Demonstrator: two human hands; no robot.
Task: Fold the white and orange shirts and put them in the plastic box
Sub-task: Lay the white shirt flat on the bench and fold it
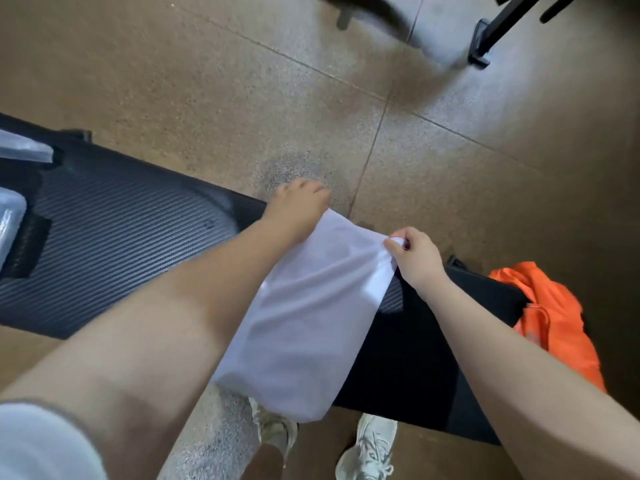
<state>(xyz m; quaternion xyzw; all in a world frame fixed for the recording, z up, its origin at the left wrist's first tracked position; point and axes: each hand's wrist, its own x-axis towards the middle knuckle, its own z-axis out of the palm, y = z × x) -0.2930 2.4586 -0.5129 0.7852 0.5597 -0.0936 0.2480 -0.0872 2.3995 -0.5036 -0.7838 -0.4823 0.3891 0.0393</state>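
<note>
The white shirt (pixel 304 313) hangs stretched between both hands above a black table (pixel 114 230), its lower part drooping over the near edge toward my shoes. My left hand (pixel 298 209) grips its far left corner. My right hand (pixel 414 256) pinches the far right corner. The orange shirt (pixel 550 317) lies crumpled on the table's right end, apart from both hands. A clear plastic box (pixel 12 216) shows partly at the far left edge.
The black table runs diagonally from left to lower right over a brown tiled floor (pixel 207 81). Black chair or stand legs (pixel 485 43) sit on the floor at the top right. My two pale shoes (pixel 370 445) stand below the table's near edge.
</note>
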